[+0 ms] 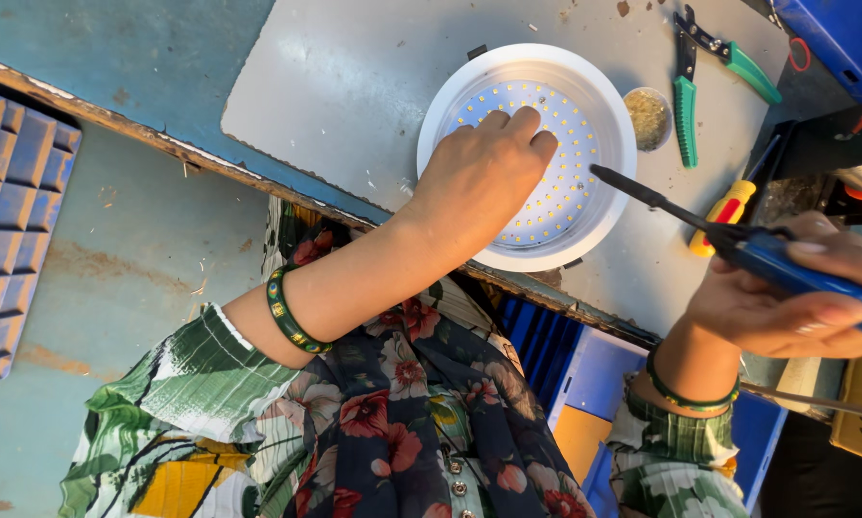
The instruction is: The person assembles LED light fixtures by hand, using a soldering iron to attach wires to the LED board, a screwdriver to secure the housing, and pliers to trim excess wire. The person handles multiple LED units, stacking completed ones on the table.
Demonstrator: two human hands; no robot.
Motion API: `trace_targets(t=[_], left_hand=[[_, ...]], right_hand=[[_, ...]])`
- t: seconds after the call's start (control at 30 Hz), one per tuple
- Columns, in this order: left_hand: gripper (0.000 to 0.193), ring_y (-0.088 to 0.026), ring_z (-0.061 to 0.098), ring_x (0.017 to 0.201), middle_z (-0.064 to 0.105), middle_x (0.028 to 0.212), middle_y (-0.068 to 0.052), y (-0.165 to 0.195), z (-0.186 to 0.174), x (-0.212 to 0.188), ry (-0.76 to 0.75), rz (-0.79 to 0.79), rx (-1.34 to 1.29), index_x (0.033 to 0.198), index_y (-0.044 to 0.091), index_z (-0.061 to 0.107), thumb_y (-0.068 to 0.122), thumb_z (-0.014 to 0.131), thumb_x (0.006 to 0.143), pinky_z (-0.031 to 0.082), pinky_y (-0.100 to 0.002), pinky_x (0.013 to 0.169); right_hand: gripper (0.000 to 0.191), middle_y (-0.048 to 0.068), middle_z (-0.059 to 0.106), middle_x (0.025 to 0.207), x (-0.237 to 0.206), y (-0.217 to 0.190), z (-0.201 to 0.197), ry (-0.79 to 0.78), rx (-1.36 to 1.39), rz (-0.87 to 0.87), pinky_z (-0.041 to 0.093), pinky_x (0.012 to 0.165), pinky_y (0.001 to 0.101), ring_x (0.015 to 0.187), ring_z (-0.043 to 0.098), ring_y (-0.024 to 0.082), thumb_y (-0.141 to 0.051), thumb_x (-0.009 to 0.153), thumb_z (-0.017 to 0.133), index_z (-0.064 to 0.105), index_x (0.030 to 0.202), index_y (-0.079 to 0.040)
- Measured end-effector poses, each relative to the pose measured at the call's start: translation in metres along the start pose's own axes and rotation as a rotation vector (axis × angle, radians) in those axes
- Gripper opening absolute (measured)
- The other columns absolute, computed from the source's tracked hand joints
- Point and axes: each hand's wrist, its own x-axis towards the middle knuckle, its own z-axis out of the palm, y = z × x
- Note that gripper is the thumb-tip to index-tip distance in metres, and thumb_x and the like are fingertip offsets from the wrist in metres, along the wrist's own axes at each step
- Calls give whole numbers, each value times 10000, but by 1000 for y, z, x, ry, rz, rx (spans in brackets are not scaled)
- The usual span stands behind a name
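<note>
Nearest, a brown cardboard box [861, 408] sits at the lower right. The right hand [795, 293] is closed around a blue soldering iron [738, 240], its long tip pointing up-left toward the round white lamp [527, 158] on the grey surface [354, 86]. The left hand [479, 173] presses open fingers onto the lamp's LED board. Beyond lie green-handled pliers [685, 105].

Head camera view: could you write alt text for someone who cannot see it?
A person's left hand presses on a round white lamp dotted with tiny lights, while the right hand holds a blue soldering iron beside it. Green pliers and a yellow-handled screwdriver lie on the grey table.
</note>
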Motion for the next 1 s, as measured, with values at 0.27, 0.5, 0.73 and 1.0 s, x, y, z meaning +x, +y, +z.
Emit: trace_targets(t=[0.27, 0.5, 0.73, 1.0], left_hand=[[195, -288, 678, 897, 647, 937, -99, -3, -5, -10, -6, -7, -76, 953, 71, 711, 73, 713, 758, 576, -418, 695], [168, -283, 686, 895, 633, 911, -87, 0, -22, -26, -113, -61, -85, 888, 80, 665, 166, 777, 797, 564, -430, 707], [191, -241, 718, 858, 649, 974, -107, -3, -46, -35, 13, -144, -485, 1043, 57, 662, 67, 747, 872, 579, -374, 731], [189, -248, 695, 1059, 662, 1152, -109, -35, -73, -75, 267, -105, -419, 1143, 37, 661, -15, 729, 975, 573, -338, 929]], right_hand=[[470, 141, 413, 584, -15, 17, -132, 271, -44, 189, 355, 426, 362, 384, 393, 248, -388, 1159, 483, 443, 906, 7], [483, 70, 367, 634, 9, -16, -230, 351, -423, 177, 346, 412, 300, 446, 383, 171, -398, 1203, 490, 484, 941, 8], [379, 64, 476, 733, 18, 26, -228, 210, -444, 220, 366, 415, 237, 473, 436, 110, -374, 1225, 497, 537, 1257, 1], [389, 21, 605, 881, 17, 87, -188, -40, -437, 481, 463, 529, 249, 626, 552, 73, -255, 1180, 526, 426, 1492, -46]])
